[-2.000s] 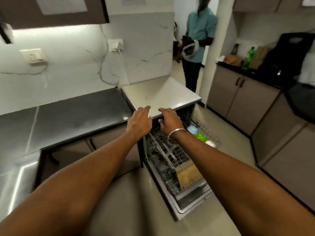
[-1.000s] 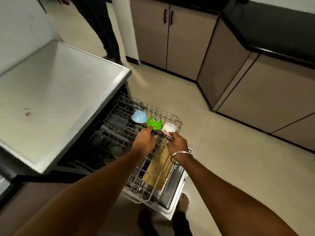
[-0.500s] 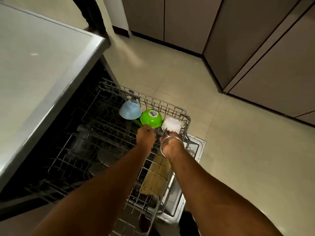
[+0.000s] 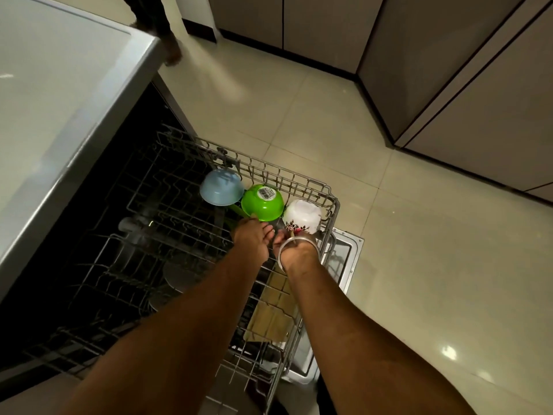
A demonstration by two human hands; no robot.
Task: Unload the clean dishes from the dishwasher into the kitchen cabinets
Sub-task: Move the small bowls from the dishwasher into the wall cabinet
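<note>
Bowls sit upside down along the far edge of the rack (image 4: 334,211): blue bowl (image 4: 221,187), green bowl (image 4: 262,202) with a barcode sticker, flowered white bowl (image 4: 302,216). None is out yet, so nearly all the unloading remains, I judge. My left hand (image 4: 253,239) curls just below the green bowl, my right hand (image 4: 294,250) at the white bowl; whether either grips, I cannot tell.

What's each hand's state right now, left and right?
Left hand: fingers curled beside the green bowl; whether it grips anything cannot be told.
Right hand: fingers hidden, beside the white bowl; cannot be told.
</note>
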